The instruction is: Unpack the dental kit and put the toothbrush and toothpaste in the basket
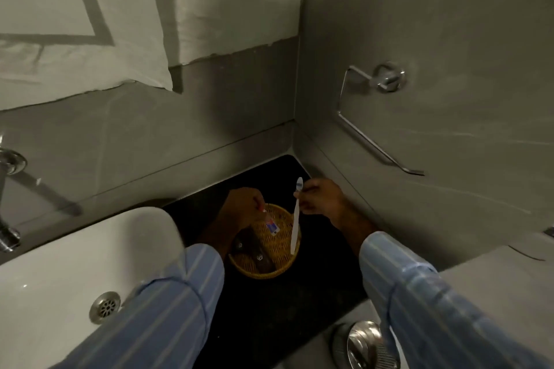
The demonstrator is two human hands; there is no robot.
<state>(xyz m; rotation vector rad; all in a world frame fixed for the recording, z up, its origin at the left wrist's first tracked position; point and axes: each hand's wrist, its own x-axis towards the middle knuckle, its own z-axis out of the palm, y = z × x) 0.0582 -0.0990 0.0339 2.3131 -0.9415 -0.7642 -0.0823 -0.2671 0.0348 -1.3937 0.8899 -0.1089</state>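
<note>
A round woven basket [281,270] stands on the black counter in the corner. Two dark small bottles lie in it. My left hand [242,207] is over the basket's far left rim and pinches a small toothpaste tube [271,226] by its cap end, the tube hanging into the basket. My right hand [322,199] holds a white toothbrush [296,225] near its head end. The brush points steeply down, its handle tip resting near the basket's right rim.
A white sink [75,263] with a metal drain lies to the left, a tap at the far left edge. Grey walls close the corner behind and to the right, with a chrome holder [380,117] on the right wall. A white towel hangs above.
</note>
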